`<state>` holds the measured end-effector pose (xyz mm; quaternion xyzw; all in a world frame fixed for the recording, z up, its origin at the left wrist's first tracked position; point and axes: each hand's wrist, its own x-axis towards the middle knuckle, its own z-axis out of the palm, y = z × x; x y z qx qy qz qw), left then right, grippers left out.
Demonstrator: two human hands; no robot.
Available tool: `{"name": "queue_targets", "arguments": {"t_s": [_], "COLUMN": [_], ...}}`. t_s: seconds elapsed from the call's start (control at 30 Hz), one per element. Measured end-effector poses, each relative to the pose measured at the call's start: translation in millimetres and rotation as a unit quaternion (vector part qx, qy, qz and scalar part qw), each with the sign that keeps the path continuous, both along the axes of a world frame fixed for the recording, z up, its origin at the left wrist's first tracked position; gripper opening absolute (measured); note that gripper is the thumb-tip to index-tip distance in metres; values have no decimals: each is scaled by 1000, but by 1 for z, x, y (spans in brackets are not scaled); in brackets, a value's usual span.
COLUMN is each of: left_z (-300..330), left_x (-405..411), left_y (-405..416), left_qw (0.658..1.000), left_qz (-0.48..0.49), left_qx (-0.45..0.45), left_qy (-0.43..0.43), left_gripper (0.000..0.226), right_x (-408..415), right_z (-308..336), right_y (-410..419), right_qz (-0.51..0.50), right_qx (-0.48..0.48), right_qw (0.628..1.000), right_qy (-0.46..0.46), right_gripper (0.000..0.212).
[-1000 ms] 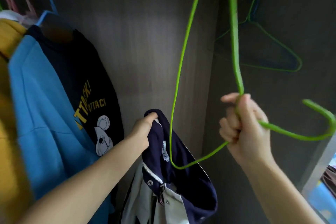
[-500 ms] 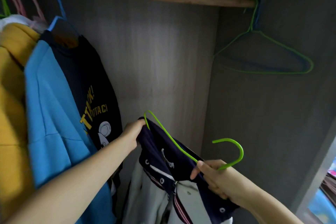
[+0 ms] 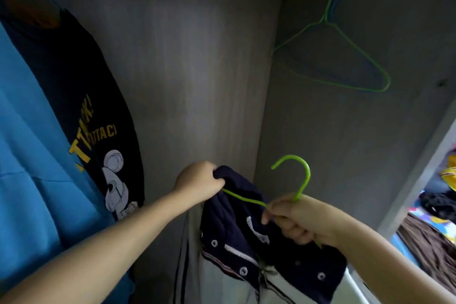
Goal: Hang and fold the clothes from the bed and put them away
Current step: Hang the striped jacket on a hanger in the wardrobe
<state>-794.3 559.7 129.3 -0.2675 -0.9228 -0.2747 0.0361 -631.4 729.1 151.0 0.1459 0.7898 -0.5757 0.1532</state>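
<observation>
Inside the wardrobe [image 3: 197,57], a blue shirt [image 3: 29,155] and black shirt [image 3: 81,86] hang at left. The jacket [image 3: 237,224] is held low at centre: left hand [image 3: 197,182] grips its collar, right hand [image 3: 298,219] grips the green hanger [image 3: 304,177] tucked inside it.

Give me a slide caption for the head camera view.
Both hands work a green hanger into a navy jacket inside the wardrobe.

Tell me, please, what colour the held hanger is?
Bright green hanger, clearest in the head view.
</observation>
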Motion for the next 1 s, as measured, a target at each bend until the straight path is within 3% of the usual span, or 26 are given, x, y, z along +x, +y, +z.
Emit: {"name": "queue_targets", "arguments": {"t_s": [0.13,0.17,0.23,0.27,0.33,0.4,0.47,0.57,0.63,0.73,0.83,0.93,1.0], "left_z": [-7,-9,-8,-2,19,35,43,56,75,122,166,202,220], "left_x": [-1,-4,-15,-15,-7,12,47,97,103,90,75,63,52], "left_y": [9,5,-8,-15,-22,-22,-20,-19,-23,-36,-58,-85,-102], "left_qw": [995,997,989,968,933,949,953,958,940,925,911,895,893], "left_qz": [18,23,-1,-27,-67,-59,-73,-116,-112,-58,8,48,83], "left_qx": [-92,-68,73,157,260,271,288,262,320,374,400,419,402], "left_qy": [18,-12,-132,-195,-239,-147,-57,-31,-32,30,95,144,183], "left_gripper": [23,23,15,11,28,50,53,69,70,51,41,30,34], "right_x": [-26,-32,-42,-48,-63,-83,-105,-133,-146,-160,-169,-173,-178], "right_z": [11,18,37,49,77,103,127,162,187,227,263,288,300], "right_y": [-19,-21,-19,-17,-19,-27,-39,-61,-86,-124,-150,-171,-190], "right_qz": [-5,-5,-23,-41,-73,-84,-86,-69,-26,26,108,159,160], "right_qx": [-55,-84,-181,-246,-346,-376,-383,-407,-395,-363,-211,-97,-75], "right_qw": [997,995,983,968,935,923,919,908,915,925,955,949,938], "right_qy": [-62,-57,-32,-23,-13,7,39,73,84,108,180,254,297], "right_gripper": [20,20,21,18,18,18,25,32,29,30,25,8,13]}}
